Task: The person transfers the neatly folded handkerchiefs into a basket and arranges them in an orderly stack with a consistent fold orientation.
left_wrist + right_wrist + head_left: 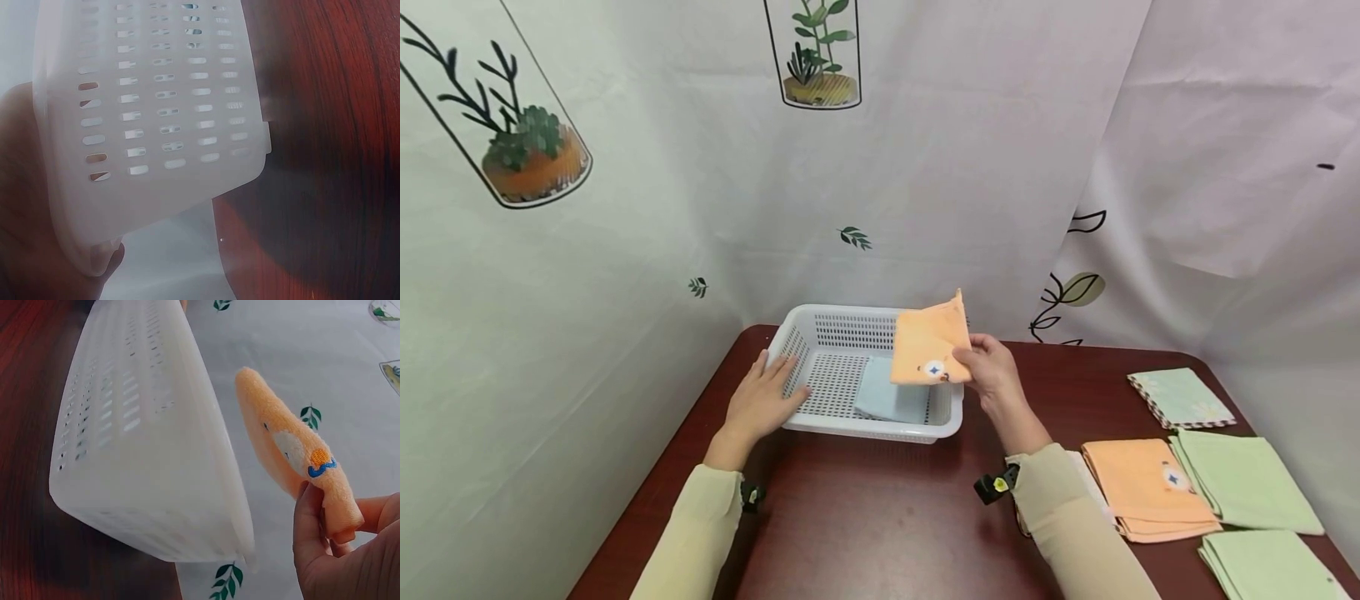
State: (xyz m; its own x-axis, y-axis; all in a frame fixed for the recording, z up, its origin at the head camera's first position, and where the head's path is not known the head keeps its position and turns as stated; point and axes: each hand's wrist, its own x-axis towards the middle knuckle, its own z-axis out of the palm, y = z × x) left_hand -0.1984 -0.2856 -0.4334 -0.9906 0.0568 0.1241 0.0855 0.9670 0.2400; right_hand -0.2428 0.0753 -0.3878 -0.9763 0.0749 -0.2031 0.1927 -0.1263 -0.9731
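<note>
My right hand pinches a folded orange towel by its edge, thumb on the near face. A white bear-like face with a blue mark decorates this towel. It hangs above the right part of a white plastic basket, and in the right wrist view the towel is apart from the rim. Inside the basket lies a folded light blue towel, partly covered from sight by the orange one. My left hand rests across the basket's left rim, fingers spread and fairly straight, thumb reaching inside.
On the table's right side lie another folded orange towel, two green towels and a pale green checked-edge towel. Something white sits partly hidden under the right sleeve. A printed cloth wall stands behind the dark red table.
</note>
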